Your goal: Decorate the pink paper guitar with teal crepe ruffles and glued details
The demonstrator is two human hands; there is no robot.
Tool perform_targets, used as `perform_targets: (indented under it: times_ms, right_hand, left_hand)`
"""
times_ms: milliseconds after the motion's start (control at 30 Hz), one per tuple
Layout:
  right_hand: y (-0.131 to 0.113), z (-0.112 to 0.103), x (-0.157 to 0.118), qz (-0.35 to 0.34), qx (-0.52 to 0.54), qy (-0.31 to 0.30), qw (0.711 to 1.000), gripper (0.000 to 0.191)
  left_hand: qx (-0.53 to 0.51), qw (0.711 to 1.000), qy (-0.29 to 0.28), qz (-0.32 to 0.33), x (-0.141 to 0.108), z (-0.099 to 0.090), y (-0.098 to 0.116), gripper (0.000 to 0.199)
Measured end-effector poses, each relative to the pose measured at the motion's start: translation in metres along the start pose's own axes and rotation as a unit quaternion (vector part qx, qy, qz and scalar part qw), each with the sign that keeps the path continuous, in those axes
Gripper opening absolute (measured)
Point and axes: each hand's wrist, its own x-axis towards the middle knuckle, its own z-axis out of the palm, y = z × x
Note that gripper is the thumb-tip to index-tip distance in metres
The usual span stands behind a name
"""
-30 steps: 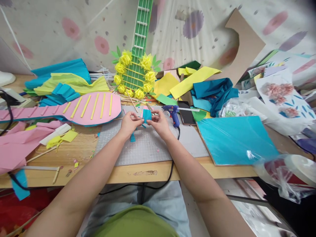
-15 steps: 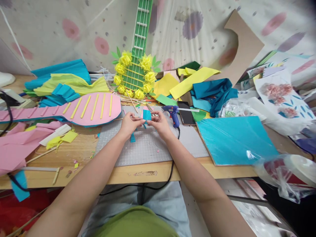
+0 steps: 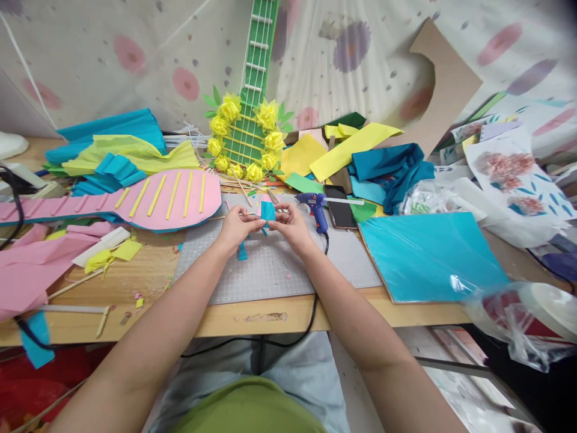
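Between my two hands, above the grey cutting mat (image 3: 333, 258), is a small piece of blue crepe paper (image 3: 267, 210). My left hand (image 3: 240, 227) pinches its left side, and my right hand (image 3: 291, 227) pinches the right side. The fingertips of both hands nearly meet at its lower edge. A narrow blue paper strip (image 3: 243, 251) lies on the mat below my left hand. Just right of my right hand rests a blue glue gun (image 3: 317, 210) with a white glue stick (image 3: 345, 201) in its back end.
A pink paper guitar shape (image 3: 180, 201) lies at left; a green one with yellow flowers (image 3: 247, 135) leans at the back. A phone (image 3: 341, 210) is beyond the glue gun. A wrapped blue board (image 3: 433, 255) sits right. The gun's black cord (image 3: 314, 307) hangs over the table edge.
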Motion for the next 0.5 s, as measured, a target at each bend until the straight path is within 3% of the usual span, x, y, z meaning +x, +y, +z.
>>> perform_targets:
  times_ms: [167, 367, 500]
  right_hand:
    - [0.0010, -0.0011, 0.0002, -0.007, -0.018, 0.001, 1.000, 0.045]
    - [-0.0063, -0.0079, -0.0012, -0.028, -0.061, 0.044, 0.997, 0.037]
    - [-0.0060, -0.0066, -0.0024, -0.005, -0.052, 0.019, 0.998, 0.043]
  left_hand:
    - [-0.007, 1.000, 0.003, -0.001, 0.0018, -0.0009, -0.0018, 0.056]
    - [-0.018, 0.999, 0.034, 0.009, 0.0040, -0.0037, -0.0033, 0.054]
    - [-0.003, 1.000, -0.002, -0.004, 0.0013, -0.0028, -0.0048, 0.053]
